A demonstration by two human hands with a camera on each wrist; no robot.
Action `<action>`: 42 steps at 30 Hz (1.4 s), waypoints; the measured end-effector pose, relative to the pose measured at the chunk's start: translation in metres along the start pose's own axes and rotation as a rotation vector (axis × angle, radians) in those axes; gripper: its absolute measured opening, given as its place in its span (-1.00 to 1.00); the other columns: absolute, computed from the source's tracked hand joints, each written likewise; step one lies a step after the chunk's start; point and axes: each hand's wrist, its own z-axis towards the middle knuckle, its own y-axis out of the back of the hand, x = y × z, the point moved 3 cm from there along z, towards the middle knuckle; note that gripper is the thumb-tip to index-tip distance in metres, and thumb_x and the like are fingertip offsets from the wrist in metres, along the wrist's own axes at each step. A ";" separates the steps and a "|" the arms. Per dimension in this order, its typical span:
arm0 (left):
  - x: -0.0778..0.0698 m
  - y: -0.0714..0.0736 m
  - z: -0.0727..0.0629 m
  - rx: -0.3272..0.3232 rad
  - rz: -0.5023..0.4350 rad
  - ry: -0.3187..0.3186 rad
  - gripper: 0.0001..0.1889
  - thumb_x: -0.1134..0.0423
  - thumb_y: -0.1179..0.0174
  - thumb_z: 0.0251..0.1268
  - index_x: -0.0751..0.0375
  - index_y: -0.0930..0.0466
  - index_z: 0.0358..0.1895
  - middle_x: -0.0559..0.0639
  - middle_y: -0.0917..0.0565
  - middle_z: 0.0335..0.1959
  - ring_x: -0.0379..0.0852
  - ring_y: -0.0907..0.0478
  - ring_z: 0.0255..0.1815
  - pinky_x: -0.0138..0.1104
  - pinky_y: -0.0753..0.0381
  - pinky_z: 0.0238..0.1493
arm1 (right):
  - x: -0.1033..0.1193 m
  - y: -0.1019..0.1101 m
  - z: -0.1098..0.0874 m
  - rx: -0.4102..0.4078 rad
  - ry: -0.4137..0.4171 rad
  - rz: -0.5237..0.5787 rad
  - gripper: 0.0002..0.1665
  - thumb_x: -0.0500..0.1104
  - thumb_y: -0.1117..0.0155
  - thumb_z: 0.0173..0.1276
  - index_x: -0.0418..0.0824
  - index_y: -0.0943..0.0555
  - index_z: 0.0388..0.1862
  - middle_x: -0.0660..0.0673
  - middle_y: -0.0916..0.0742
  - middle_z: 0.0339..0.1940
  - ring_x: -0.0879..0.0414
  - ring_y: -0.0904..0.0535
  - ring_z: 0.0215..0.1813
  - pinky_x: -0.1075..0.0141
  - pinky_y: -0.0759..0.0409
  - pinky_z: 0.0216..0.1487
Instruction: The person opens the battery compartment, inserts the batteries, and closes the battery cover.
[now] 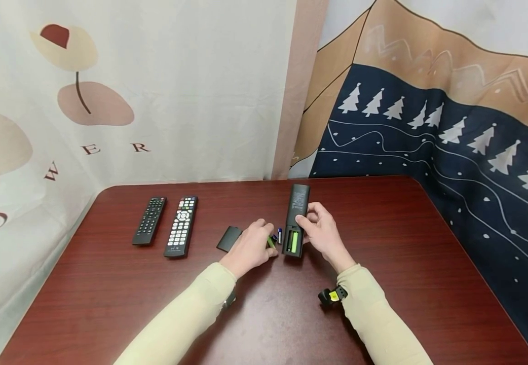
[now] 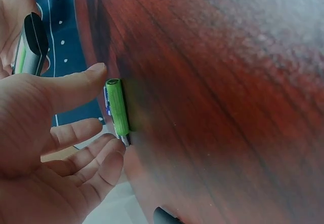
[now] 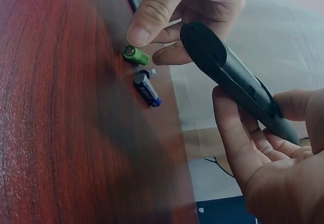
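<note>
My right hand grips a dark remote control, its back facing up and the battery bay uncovered. Inside that bay lies one green battery. Close by on the left, my left hand reaches over a loose green battery on the table. Its thumb and fingers are spread around that battery, with a gap showing in the left wrist view. Blue-and-silver batteries lie beside the green one, between the two hands. A flat dark battery cover sits partly behind the left hand.
Two more remote controls, a smaller one and a longer one with white buttons, lie face up at the left of the brown table. Printed curtains hang behind the table's far edge.
</note>
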 end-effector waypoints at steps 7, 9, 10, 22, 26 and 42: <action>-0.001 -0.001 0.002 0.017 0.029 0.013 -0.62 0.23 -0.59 0.10 0.30 -0.61 -0.13 0.08 -0.51 -0.28 -0.02 -0.48 -0.30 -0.22 -0.61 -0.31 | 0.002 0.001 -0.001 -0.015 -0.002 -0.015 -0.70 -0.30 -0.20 0.54 -0.34 -0.43 0.16 -0.40 -0.74 -0.07 0.13 -0.70 -0.37 0.23 -0.74 -0.41; 0.000 -0.002 0.003 0.015 0.039 0.011 -0.62 0.25 -0.59 0.09 0.31 -0.61 -0.13 0.09 -0.53 -0.27 0.00 -0.50 -0.29 -0.20 -0.62 -0.29 | 0.003 0.000 -0.001 -0.013 -0.005 -0.013 -0.70 -0.30 -0.19 0.54 -0.34 -0.43 0.16 -0.40 -0.74 -0.07 0.13 -0.70 -0.39 0.22 -0.74 -0.41; 0.000 -0.002 0.003 0.014 0.040 0.009 -0.62 0.25 -0.59 0.08 0.31 -0.61 -0.14 0.10 -0.53 -0.27 0.01 -0.51 -0.29 -0.20 -0.63 -0.29 | 0.003 0.000 -0.002 -0.011 -0.005 -0.011 -0.70 -0.30 -0.19 0.54 -0.34 -0.43 0.16 -0.39 -0.74 -0.07 0.13 -0.70 -0.40 0.22 -0.74 -0.41; -0.002 -0.004 0.003 -0.003 0.064 -0.012 -0.65 0.32 -0.57 0.05 0.33 -0.62 -0.16 0.16 -0.57 -0.26 0.10 -0.58 -0.26 -0.15 -0.68 -0.27 | -0.002 0.000 -0.001 0.000 -0.004 0.013 -0.72 -0.30 -0.19 0.53 -0.34 -0.43 0.14 -0.34 -0.75 -0.15 0.12 -0.68 -0.48 0.25 -0.72 -0.47; -0.002 -0.005 0.002 -0.017 0.067 -0.023 -0.67 0.32 -0.57 0.05 0.32 -0.62 -0.19 0.14 -0.57 -0.29 0.10 -0.58 -0.28 -0.14 -0.68 -0.28 | -0.003 0.001 0.000 0.002 -0.011 0.015 -0.72 -0.29 -0.20 0.53 -0.33 -0.43 0.14 -0.33 -0.75 -0.15 0.12 -0.68 -0.47 0.24 -0.72 -0.46; -0.001 -0.006 0.001 -0.030 0.062 -0.033 -0.70 0.33 -0.56 0.06 0.28 -0.58 -0.28 0.14 -0.59 -0.30 0.05 -0.55 -0.33 -0.17 -0.64 -0.33 | -0.006 0.000 0.000 -0.019 -0.004 0.025 -0.72 -0.30 -0.22 0.52 -0.34 -0.45 0.12 -0.35 -0.75 -0.14 0.11 -0.68 -0.47 0.11 -0.74 -0.46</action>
